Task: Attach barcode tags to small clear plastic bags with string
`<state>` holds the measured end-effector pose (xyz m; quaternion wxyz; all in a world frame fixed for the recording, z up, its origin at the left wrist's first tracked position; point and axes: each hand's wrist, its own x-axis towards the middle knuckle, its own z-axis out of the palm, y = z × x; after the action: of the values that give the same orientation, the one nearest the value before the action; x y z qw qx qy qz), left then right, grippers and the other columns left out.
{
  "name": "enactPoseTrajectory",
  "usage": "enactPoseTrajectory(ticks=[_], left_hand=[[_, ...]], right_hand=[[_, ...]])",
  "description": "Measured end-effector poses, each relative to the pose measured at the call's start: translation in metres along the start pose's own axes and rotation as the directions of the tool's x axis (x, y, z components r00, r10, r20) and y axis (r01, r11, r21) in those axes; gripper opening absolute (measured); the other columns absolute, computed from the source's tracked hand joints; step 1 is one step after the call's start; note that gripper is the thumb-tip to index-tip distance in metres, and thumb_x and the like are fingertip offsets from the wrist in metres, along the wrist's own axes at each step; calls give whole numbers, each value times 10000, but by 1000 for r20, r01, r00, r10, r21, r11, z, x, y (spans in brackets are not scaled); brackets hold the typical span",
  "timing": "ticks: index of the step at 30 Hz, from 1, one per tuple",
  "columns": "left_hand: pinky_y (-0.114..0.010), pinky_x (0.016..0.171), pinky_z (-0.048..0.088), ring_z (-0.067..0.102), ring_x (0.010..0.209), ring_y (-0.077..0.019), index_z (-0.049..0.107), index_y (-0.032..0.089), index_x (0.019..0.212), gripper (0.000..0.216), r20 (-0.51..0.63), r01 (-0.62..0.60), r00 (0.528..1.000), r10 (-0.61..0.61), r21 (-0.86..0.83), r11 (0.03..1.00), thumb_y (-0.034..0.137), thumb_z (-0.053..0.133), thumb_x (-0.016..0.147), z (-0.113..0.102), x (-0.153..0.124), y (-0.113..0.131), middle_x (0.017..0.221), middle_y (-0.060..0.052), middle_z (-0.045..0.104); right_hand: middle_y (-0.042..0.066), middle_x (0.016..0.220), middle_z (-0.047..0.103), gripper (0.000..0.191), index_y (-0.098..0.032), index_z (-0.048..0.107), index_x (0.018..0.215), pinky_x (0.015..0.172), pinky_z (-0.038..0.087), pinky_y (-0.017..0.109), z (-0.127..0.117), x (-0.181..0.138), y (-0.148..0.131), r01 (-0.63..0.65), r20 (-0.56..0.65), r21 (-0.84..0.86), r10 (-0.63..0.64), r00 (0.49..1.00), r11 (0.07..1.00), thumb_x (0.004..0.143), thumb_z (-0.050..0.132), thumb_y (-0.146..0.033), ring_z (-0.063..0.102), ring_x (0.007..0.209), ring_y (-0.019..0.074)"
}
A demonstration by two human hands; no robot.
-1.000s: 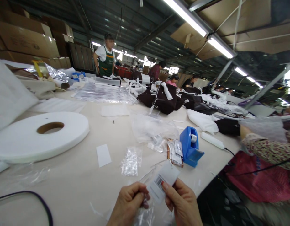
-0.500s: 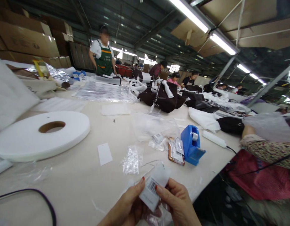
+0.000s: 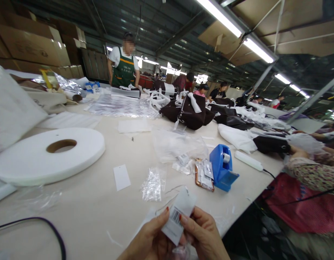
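Observation:
At the bottom of the view both my hands pinch a white paper tag with a barcode [image 3: 178,215], held upright above the table edge. My left hand [image 3: 149,240] grips its lower left side with thumb and fingers closed. My right hand [image 3: 203,234] grips the right side, thumb on the barcode. A bit of crinkled clear plastic [image 3: 180,251] shows below the tag between my hands. Just beyond them lie a small clear bag of fasteners [image 3: 152,185] and a blank white tag [image 3: 121,177].
A blue tape dispenser [image 3: 223,167] stands to the right, beside small packets [image 3: 204,174]. A big white tape roll [image 3: 47,154] lies left. Dark bags [image 3: 187,112] and clear plastic bags [image 3: 177,144] sit farther back. A co-worker's floral sleeve [image 3: 313,169] is at right; other people work behind.
The tag has turned from tilted right to more upright, and my hands have closed in tighter around its lower part. The view has shifted slightly.

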<state>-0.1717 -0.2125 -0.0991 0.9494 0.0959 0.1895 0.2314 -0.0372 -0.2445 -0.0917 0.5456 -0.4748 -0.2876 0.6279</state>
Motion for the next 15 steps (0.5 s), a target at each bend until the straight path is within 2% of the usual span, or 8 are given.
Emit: enactPoseTrajectory(ticks=[4, 8, 15], left_hand=[[-243, 548, 444, 604, 546, -146, 668, 68, 881, 370, -6, 2, 1000, -2, -11, 1000, 412, 652, 744, -1, 1, 0, 652, -91, 688], [-268, 616, 462, 632, 639, -185, 666, 57, 886, 333, -32, -27, 999, 25, -37, 999, 355, 661, 737, -2, 1, -1, 673, -118, 697], [-271, 633, 466, 654, 647, -198, 691, 74, 895, 266, -20, -1, 1000, -1, -121, 993, 281, 674, 729, -7, 3, -2, 722, -130, 717]], right_hand=[[-12, 499, 558, 301, -128, 679, 816, 401, 218, 187, -2, 0, 1, 17, 20, -59, -16, 1000, 998, 675, 714, -392, 377, 383, 43], [-27, 459, 514, 343, -117, 671, 804, 412, 225, 190, -2, -3, -4, 46, 47, -181, -38, 998, 982, 707, 671, -446, 369, 404, 53], [-47, 495, 477, 343, -135, 659, 822, 422, 235, 186, 0, -6, -11, 28, 75, -226, -12, 997, 974, 712, 662, -460, 358, 430, 52]])
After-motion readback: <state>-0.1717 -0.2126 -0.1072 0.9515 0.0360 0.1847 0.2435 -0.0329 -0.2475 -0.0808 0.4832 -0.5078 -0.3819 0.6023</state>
